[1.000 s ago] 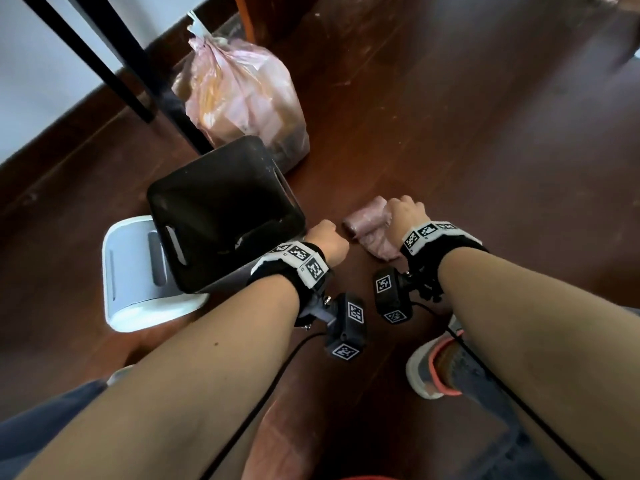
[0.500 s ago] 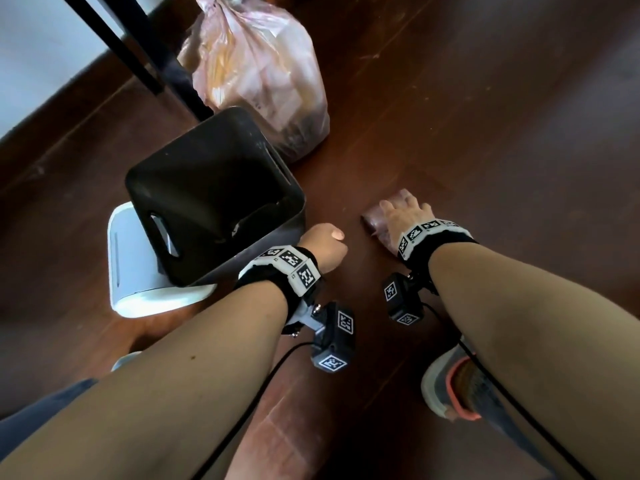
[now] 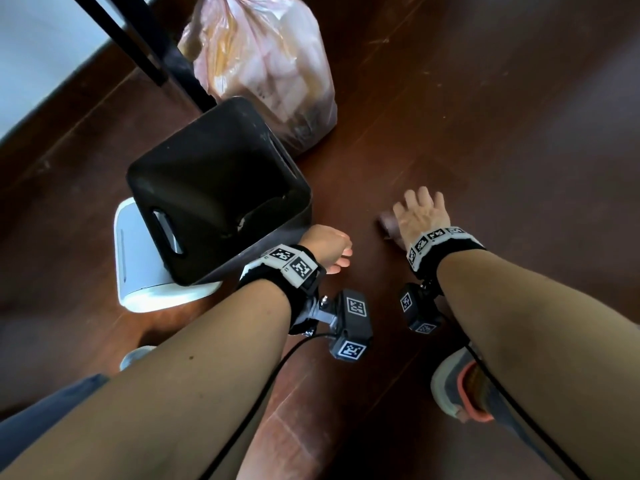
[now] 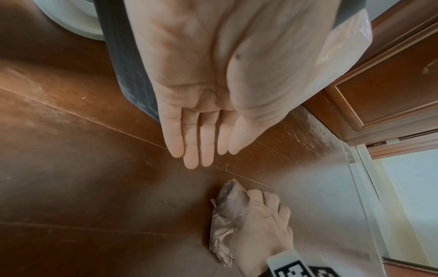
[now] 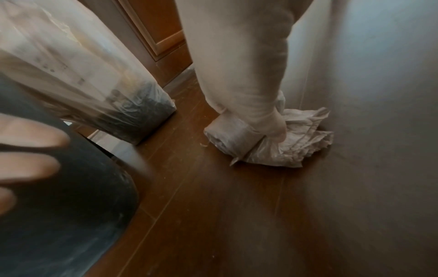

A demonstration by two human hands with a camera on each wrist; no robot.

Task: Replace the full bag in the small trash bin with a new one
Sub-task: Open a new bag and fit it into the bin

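Note:
The small black bin (image 3: 218, 188) stands empty on the wooden floor. Behind it sits the full pink bag (image 3: 263, 64), tied at the top. My left hand (image 4: 196, 150) hovers beside the bin's near corner with its fingers straight and together, holding nothing. To the right, my right hand (image 3: 417, 211) lies over a roll of new pink bags (image 4: 227, 193) on the floor, its fingers bent down around it. In the right wrist view a loose, crumpled bag end (image 5: 301, 142) trails from the roll (image 5: 227, 136).
A white lid or base (image 3: 138, 258) lies on the floor under the bin's left side. Black table legs (image 3: 145, 46) stand at the back left by the wall. My shoe (image 3: 460, 389) is at the lower right. Bare floor stretches to the right.
My left hand has gone from a fist to straight fingers. My right hand has spread over the roll and covers most of it. The view has shifted closer to the bin.

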